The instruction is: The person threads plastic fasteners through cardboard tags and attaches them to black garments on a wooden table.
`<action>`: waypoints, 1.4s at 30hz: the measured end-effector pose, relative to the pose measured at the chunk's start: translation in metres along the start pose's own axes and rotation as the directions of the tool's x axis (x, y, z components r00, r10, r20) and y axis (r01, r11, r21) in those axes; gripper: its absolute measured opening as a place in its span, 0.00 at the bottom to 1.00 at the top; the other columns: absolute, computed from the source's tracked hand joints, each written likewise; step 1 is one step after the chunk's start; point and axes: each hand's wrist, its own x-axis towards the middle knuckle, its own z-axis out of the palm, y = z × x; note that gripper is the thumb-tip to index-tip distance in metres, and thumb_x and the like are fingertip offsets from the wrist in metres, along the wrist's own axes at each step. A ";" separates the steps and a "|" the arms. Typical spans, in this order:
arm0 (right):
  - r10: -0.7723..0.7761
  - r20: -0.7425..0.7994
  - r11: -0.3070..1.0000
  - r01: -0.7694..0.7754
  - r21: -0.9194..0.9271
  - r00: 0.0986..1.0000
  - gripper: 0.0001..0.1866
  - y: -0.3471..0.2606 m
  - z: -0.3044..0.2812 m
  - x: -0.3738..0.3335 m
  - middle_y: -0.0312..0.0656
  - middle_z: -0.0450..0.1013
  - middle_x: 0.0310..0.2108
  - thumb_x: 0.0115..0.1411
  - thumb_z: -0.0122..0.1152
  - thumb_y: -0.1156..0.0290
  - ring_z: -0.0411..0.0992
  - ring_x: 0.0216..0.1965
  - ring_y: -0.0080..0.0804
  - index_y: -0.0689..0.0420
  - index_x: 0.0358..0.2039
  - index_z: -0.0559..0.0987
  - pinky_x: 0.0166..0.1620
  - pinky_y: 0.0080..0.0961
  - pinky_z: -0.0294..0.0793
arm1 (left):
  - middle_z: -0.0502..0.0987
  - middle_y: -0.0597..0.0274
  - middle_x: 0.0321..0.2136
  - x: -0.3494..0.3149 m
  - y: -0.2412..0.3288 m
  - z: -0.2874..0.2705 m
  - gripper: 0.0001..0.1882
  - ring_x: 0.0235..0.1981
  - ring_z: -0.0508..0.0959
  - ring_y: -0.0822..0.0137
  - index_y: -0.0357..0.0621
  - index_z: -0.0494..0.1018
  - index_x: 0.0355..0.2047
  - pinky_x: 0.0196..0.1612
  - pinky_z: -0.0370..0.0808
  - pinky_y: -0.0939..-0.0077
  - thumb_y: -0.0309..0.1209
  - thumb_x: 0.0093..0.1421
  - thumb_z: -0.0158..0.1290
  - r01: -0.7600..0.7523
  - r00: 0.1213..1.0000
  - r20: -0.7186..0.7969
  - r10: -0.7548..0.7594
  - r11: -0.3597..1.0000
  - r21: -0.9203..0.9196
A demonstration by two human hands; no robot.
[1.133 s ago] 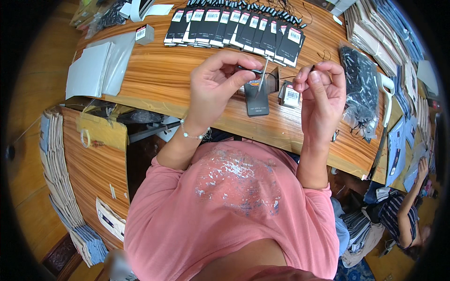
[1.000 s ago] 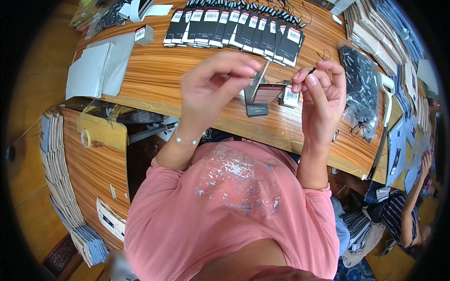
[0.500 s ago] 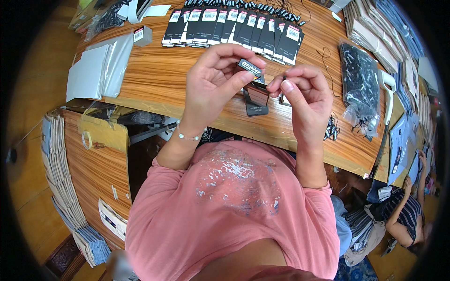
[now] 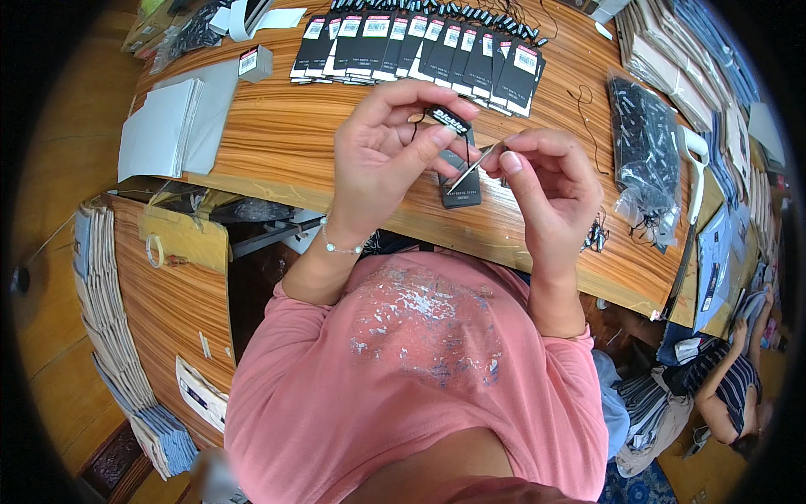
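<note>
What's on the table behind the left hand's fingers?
A black tag: its lower end shows, but the left hand covers part of the rest, and anything beneath is hidden.

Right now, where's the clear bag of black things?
In the head view, the clear bag is at right on the table, between the right hand and the white handle.

A: Print log. Lettering in hand?
B: Bold white letters on a small black oblong plastic tag (image 4: 447,119), left hand (image 4: 378,149).

A: Far edge of the wood-grain desk (image 4: 285,126)?
B: Row of black rectangular card hang tags (image 4: 413,52): white barcode stickers (image 4: 377,28), red upper bands, small pale text lines lower down. Digits too small to read.

A: Far left corner?
B: Nearby, small grey box (image 4: 263,63) with red-banded barcode label (image 4: 248,62).

A: Near edge?
B: Flat black rectangular card (image 4: 464,198), pale print at its lower end.
</note>
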 end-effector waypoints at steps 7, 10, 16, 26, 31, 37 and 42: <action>0.049 0.020 0.999 -0.050 0.015 0.999 0.09 -0.004 0.003 -0.001 0.41 0.69 0.30 0.51 0.52 0.84 0.71 0.30 0.22 0.67 0.35 0.67 0.34 0.15 0.69 | 0.72 0.53 0.36 -0.001 -0.008 -0.006 0.11 0.33 0.76 0.68 0.33 0.66 0.38 0.32 0.76 0.82 0.18 0.53 0.49 -0.011 0.998 0.068 0.015 0.998 -0.056; 0.110 0.062 0.992 -0.113 0.052 0.992 0.10 -0.006 0.002 -0.001 0.40 0.69 0.27 0.51 0.51 0.84 0.70 0.29 0.21 0.66 0.35 0.66 0.33 0.14 0.69 | 0.73 0.55 0.34 -0.001 -0.012 -0.008 0.11 0.32 0.75 0.70 0.33 0.67 0.37 0.32 0.75 0.82 0.19 0.52 0.50 0.034 0.995 0.094 -0.024 0.994 -0.100; 0.142 0.109 0.984 -0.152 0.088 0.984 0.11 -0.007 -0.001 0.000 0.38 0.69 0.25 0.51 0.52 0.84 0.70 0.27 0.20 0.65 0.35 0.65 0.31 0.13 0.68 | 0.73 0.57 0.32 -0.001 -0.012 -0.004 0.11 0.31 0.75 0.72 0.33 0.69 0.37 0.32 0.75 0.82 0.20 0.52 0.52 0.099 0.992 0.085 -0.091 0.990 -0.101; 0.270 0.214 0.914 -0.320 0.251 0.939 0.11 -0.006 -0.013 0.004 0.36 0.71 0.24 0.51 0.53 0.83 0.69 0.25 0.17 0.60 0.34 0.64 0.28 0.12 0.67 | 0.73 0.54 0.30 0.003 -0.006 -0.013 0.09 0.31 0.76 0.68 0.31 0.70 0.33 0.34 0.77 0.76 0.23 0.51 0.53 0.174 0.964 0.196 -0.178 0.984 0.037; 0.270 0.280 0.909 -0.340 0.243 0.921 0.11 -0.004 -0.015 0.003 0.36 0.70 0.21 0.51 0.54 0.83 0.69 0.23 0.18 0.59 0.34 0.64 0.26 0.11 0.66 | 0.73 0.56 0.30 0.003 -0.004 -0.012 0.09 0.32 0.75 0.70 0.31 0.71 0.32 0.34 0.74 0.80 0.24 0.51 0.53 0.184 0.960 0.202 -0.194 0.981 0.066; 0.247 0.278 0.890 -0.331 0.314 0.928 0.10 -0.001 -0.014 0.001 0.38 0.70 0.20 0.51 0.54 0.83 0.70 0.22 0.20 0.59 0.32 0.64 0.24 0.12 0.67 | 0.73 0.57 0.30 0.002 -0.001 -0.007 0.08 0.32 0.73 0.72 0.32 0.71 0.32 0.34 0.73 0.82 0.24 0.53 0.52 0.148 0.965 0.209 -0.160 0.986 0.074; 0.236 0.274 0.878 -0.325 0.352 0.932 0.10 -0.001 -0.012 0.000 0.39 0.70 0.20 0.52 0.54 0.82 0.70 0.22 0.21 0.59 0.31 0.64 0.24 0.12 0.67 | 0.74 0.59 0.32 0.003 -0.001 -0.009 0.08 0.33 0.74 0.73 0.31 0.71 0.35 0.38 0.73 0.82 0.22 0.54 0.49 0.139 0.955 0.258 -0.149 0.989 0.058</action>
